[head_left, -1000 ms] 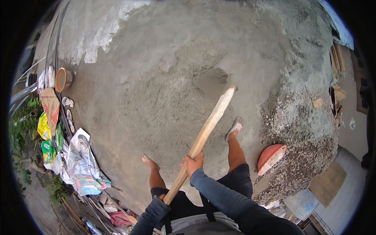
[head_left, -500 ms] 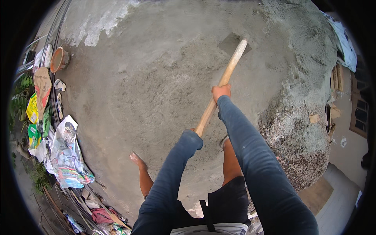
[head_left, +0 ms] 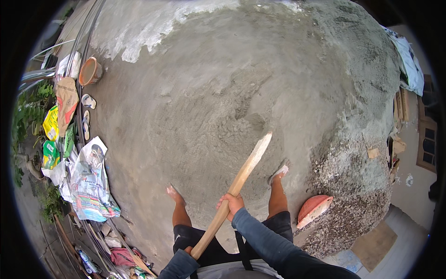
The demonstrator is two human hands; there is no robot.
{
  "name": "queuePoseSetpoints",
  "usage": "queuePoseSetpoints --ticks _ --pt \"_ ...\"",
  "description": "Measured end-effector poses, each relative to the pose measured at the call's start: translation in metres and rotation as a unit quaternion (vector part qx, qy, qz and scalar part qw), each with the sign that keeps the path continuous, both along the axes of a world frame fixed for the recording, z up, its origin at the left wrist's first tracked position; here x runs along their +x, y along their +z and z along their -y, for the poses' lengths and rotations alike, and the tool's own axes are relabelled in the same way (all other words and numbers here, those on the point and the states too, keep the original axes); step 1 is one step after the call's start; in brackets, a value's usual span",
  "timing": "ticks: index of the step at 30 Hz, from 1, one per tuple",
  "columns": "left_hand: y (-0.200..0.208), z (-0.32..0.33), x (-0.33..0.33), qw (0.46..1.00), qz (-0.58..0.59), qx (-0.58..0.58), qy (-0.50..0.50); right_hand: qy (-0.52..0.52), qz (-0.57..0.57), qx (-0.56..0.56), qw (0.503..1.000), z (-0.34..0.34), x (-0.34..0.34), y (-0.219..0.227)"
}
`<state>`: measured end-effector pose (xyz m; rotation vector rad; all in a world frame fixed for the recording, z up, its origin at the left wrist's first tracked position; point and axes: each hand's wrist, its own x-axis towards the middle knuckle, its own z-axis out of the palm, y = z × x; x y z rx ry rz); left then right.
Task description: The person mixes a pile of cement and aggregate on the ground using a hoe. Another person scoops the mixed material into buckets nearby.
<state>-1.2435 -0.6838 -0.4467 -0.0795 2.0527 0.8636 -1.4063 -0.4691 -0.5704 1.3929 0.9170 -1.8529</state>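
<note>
At far left, along the edge of the grey ground: green plants (head_left: 28, 116), a tan sack (head_left: 66, 98), yellow and green bags (head_left: 50, 123), a pair of sandals (head_left: 87, 111), an orange bucket (head_left: 89, 71), and a heap of crumpled printed sacks (head_left: 88, 179).

Centre of view: wide mound of grey cement and sand mix (head_left: 223, 107), surface rough and furrowed near the middle. Two bare feet planted on the mix, left foot (head_left: 175, 193) and right foot (head_left: 278, 172), well apart.

Between the legs: long wooden handle (head_left: 234, 188), running diagonally from low centre-left up and to the right, upper end above the mix; tool head not visible. Left hand (head_left: 189, 251) at the lower end of the handle, mostly hidden by the sleeve; grip cannot be told. Right hand (head_left: 231, 204) higher on the shaft, fingers wrapped tight around the wood.

Right of the right leg: orange basin (head_left: 313, 209), tilted on its side against a pile of gravel (head_left: 357, 195). Further right: loose wooden pieces (head_left: 399, 125) and a white cloth (head_left: 411, 60) at the rim of the view.
</note>
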Motion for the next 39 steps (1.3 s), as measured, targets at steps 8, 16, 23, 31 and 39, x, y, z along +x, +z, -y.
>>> queuePoseSetpoints --ticks 8,16,23,31,39 --pt "-0.061 -0.033 -0.039 0.986 0.053 0.043 0.149 0.023 -0.064 0.086 0.994 -0.014 -0.052 -0.009" --pt "-0.212 -0.206 -0.356 0.959 0.052 0.111 0.254 0.314 -0.237 0.401 0.827 -0.111 -0.357 -0.086" --pt "-0.213 -0.207 -0.333 0.944 0.089 0.11 0.299 0.471 -0.177 0.512 0.696 -0.07 -0.343 -0.09" --pt "-0.158 -0.154 -0.145 0.928 0.112 0.068 0.348 0.523 -0.165 0.354 0.758 -0.026 -0.182 -0.055" --pt "-0.04 -0.062 -0.02 0.946 0.149 0.063 0.282 0.197 -0.078 0.135 0.968 0.02 -0.11 -0.045"
